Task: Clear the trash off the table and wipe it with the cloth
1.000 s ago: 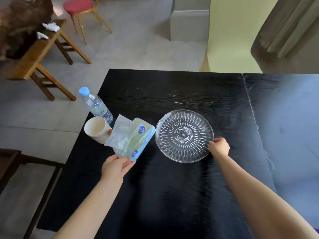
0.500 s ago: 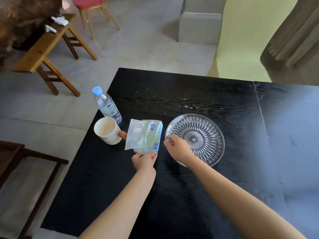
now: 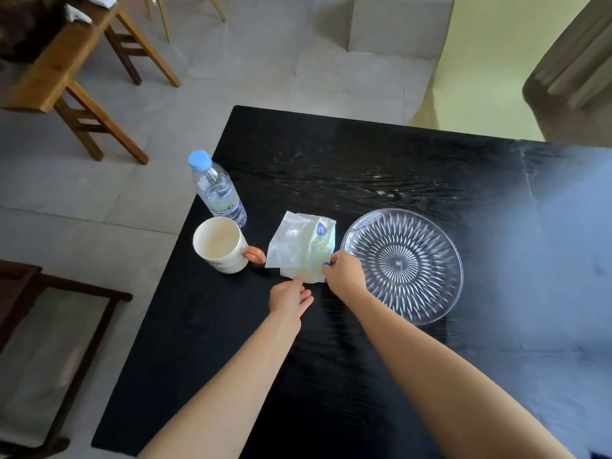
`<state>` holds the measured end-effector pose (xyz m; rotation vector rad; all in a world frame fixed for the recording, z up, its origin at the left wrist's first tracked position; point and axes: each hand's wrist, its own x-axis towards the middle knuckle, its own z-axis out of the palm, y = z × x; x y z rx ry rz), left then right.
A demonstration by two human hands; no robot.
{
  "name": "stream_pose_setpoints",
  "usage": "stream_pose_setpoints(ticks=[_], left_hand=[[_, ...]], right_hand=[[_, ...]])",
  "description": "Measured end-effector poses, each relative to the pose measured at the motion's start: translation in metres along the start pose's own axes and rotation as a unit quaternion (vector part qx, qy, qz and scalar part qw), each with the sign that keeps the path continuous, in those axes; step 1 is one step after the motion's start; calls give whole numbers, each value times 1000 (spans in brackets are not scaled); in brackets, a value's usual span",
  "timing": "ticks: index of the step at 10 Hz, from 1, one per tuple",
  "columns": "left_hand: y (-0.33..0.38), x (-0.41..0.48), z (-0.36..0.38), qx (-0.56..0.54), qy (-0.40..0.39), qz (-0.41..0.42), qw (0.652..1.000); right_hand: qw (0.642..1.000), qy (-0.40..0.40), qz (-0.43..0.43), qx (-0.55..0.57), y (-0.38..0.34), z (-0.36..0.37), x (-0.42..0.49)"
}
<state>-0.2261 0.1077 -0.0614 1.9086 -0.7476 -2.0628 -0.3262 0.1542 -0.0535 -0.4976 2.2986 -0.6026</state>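
Observation:
A soft tissue pack (image 3: pixel 303 248), clear plastic with a pale yellow and blue print, stands on the black table (image 3: pixel 331 376) between a mug and a glass plate. My right hand (image 3: pixel 344 274) pinches the pack's lower right corner. Just below the pack is my left hand (image 3: pixel 289 298), its fingers spread and one fingertip touching the pack's bottom edge. No cloth is in view.
A cream mug (image 3: pixel 220 245) with a brown handle and a water bottle (image 3: pixel 217 188) with a blue cap stand near the table's left edge. A clear cut-glass plate (image 3: pixel 402 265) lies right of the pack. Wooden benches (image 3: pixel 76 94) stand on the floor to the left.
My left hand brought the pack rightward, set it on the table and loosened its hold. My right hand left the plate's right rim and crossed to the pack's corner.

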Motion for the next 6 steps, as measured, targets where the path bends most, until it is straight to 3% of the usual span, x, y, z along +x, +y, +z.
stream_pose_setpoints(ticks=[3,5,6], left_hand=[[16,15,-5,-10,-38,5,999],[20,-7,-5,11,-40,-18,999],[11,-23,-6,69,-62,-21,995]], right_hand=[[999,34,39,2,-6,2,0],[993,-9,56,102,-5,-12,-13],[995,-30,42,85,7,-22,-23]])
